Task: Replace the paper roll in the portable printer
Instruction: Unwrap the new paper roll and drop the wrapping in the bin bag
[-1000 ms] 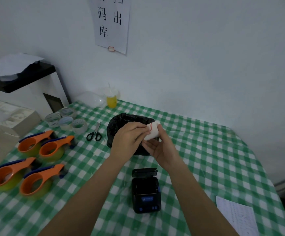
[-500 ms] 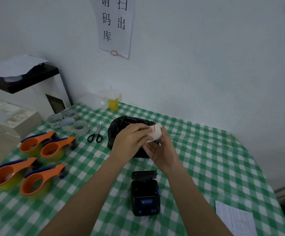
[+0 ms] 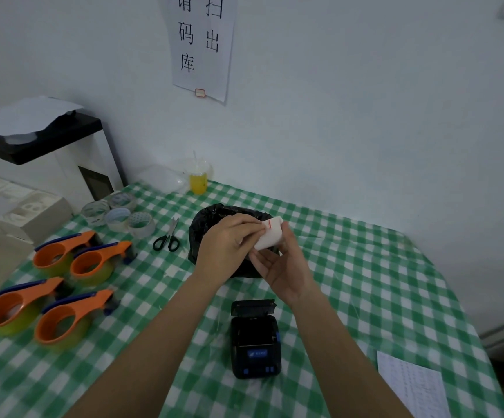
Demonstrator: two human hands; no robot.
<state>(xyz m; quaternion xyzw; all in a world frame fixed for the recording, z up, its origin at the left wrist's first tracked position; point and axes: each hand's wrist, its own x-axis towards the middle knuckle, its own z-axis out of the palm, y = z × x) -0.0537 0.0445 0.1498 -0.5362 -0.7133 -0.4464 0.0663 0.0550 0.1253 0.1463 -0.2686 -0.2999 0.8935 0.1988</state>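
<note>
A small white paper roll (image 3: 270, 236) with a red mark near its end is held in the air above a black plastic bag (image 3: 211, 224). My right hand (image 3: 283, 267) cradles the roll from below and the right. My left hand (image 3: 229, 245) pinches its upper left edge at the red mark. The black portable printer (image 3: 255, 342) lies on the green checked tablecloth (image 3: 365, 282) just in front of my hands, its lid flipped open toward the back and its paper bay showing dark.
Several orange tape dispensers (image 3: 60, 285) lie at the left, with tape rolls (image 3: 118, 214) and black scissors (image 3: 167, 236) behind them. A cup of yellow liquid (image 3: 198, 176) stands by the wall. A printed sheet (image 3: 413, 384) lies at the front right. A white machine (image 3: 48, 152) stands far left.
The view has tilted slightly. My hands stay together on the paper roll above the bag, the left fingers shifting a little at the red mark. The printer has not moved.
</note>
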